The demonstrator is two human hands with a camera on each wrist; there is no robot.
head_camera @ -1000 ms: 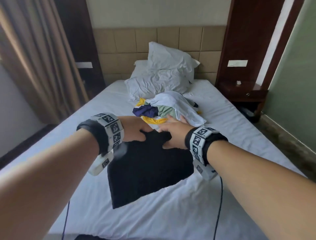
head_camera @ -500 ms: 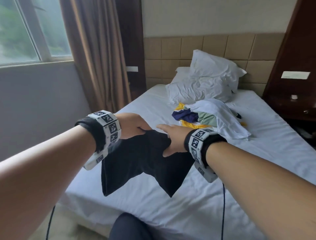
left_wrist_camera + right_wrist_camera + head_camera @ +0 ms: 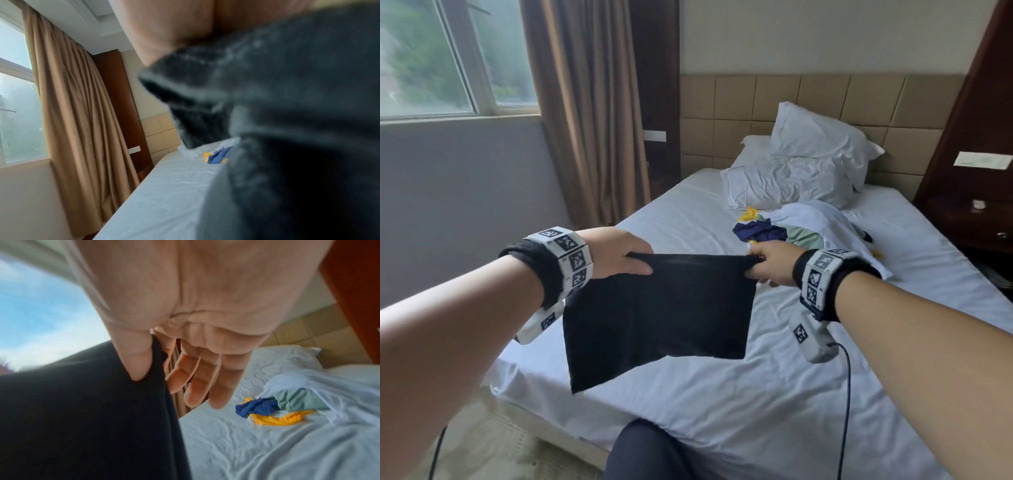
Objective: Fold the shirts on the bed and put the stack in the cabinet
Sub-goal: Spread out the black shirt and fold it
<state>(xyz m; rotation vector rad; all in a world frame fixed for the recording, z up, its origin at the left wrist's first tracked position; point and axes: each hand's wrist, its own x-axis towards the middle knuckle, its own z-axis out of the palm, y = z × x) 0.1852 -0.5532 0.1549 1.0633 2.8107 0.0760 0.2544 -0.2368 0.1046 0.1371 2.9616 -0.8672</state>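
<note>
A folded black shirt [image 3: 657,315] hangs in the air above the white bed [image 3: 756,394], stretched flat between both hands. My left hand [image 3: 625,253] grips its upper left corner, and the dark cloth [image 3: 287,113] fills most of the left wrist view. My right hand [image 3: 768,262] pinches the upper right corner; in the right wrist view the thumb [image 3: 135,360] presses the black shirt [image 3: 82,410] while the other fingers hang straight. A pile of unfolded shirts [image 3: 801,226], white, green, navy and yellow, lies near the pillows; the pile [image 3: 292,402] also shows in the right wrist view.
Two white pillows [image 3: 801,168] lean on the tan headboard. A dark wooden nightstand [image 3: 976,222] stands at the right of the bed. Brown curtains [image 3: 592,113] and a window [image 3: 448,58] are on the left. My knee [image 3: 650,452] is at the bed's near edge.
The black shirt has been lifted off the bed and pulled taut between both hands. My view has swung left toward the window.
</note>
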